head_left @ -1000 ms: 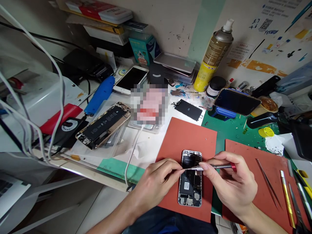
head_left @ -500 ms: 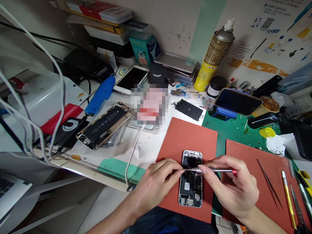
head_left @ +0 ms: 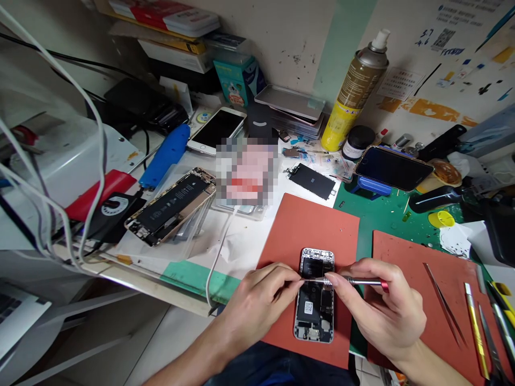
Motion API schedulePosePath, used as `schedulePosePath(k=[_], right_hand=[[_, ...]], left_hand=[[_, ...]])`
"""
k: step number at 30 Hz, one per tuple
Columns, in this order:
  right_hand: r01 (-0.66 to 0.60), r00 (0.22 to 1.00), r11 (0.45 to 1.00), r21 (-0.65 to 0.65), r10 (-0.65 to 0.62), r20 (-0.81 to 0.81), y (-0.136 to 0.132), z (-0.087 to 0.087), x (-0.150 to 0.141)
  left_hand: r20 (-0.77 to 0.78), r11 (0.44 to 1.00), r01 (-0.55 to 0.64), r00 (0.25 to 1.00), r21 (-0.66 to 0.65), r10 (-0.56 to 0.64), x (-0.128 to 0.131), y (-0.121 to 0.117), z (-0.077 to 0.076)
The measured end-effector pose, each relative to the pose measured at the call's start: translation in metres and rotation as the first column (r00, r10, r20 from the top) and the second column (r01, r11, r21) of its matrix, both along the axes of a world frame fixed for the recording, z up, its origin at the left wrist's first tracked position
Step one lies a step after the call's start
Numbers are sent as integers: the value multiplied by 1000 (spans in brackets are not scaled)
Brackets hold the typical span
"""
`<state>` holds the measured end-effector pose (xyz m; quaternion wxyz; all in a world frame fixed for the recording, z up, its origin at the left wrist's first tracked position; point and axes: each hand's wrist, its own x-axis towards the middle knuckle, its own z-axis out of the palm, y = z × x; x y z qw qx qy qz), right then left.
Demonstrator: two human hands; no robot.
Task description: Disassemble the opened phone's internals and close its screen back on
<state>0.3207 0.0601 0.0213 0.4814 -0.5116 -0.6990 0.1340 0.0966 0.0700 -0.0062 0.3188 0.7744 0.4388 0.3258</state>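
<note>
A slim screwdriver (head_left: 356, 281) with a red end lies level in my right hand (head_left: 386, 308), whose thumb and fingers are closed around its shaft. Its tip points left and meets the pinched thumb and forefinger of my left hand (head_left: 265, 292); whatever sits between those fingertips is too small to make out. Directly below the tool, an opened phone (head_left: 316, 316) lies flat with its battery and inner parts exposed. The phone rests on a reddish-brown mat (head_left: 322, 225).
A second mat (head_left: 406, 268) at right carries tweezers (head_left: 444, 303) and a yellow-handled tool (head_left: 475, 327). Behind stand a spray can (head_left: 358, 91), a propped phone (head_left: 394, 166) and a loose screen (head_left: 311, 181). Another opened phone (head_left: 173, 206) lies left, near a white cable (head_left: 219, 252).
The screwdriver and my right hand have shifted very slightly left. My left hand and the phone look the same.
</note>
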Motion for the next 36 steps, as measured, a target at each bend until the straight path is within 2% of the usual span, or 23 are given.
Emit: schedulePosePath(k=[8, 11, 14, 17, 21, 27, 36], right_hand=[[20, 986, 994, -111, -38, -164, 5, -2, 3], [159, 982, 987, -25, -161, -96, 11, -2, 17], [272, 952, 951, 146, -288, 99, 17, -2, 31], [221, 931, 956, 195, -266, 251, 22, 1, 32], [152, 898, 959, 237, -235, 372, 28, 6, 23], [143, 901, 962, 233, -224, 372, 29, 6, 20], [140, 893, 959, 247, -230, 387, 30, 7, 16]], left_hand=[[-1, 996, -35, 999, 79, 35, -1, -2, -2], [-52, 988, 17, 999, 154, -9, -2, -3, -2], [-168, 934, 154, 980, 321, -104, -2, -1, 0], [-271, 864, 242, 954, 441, -129, 0, 1, 2], [-352, 840, 275, 930, 468, -108, 3, 1, -1], [-386, 820, 307, 915, 483, -116, 3, -2, -8], [-403, 815, 304, 910, 493, -95, 1, -2, -3]])
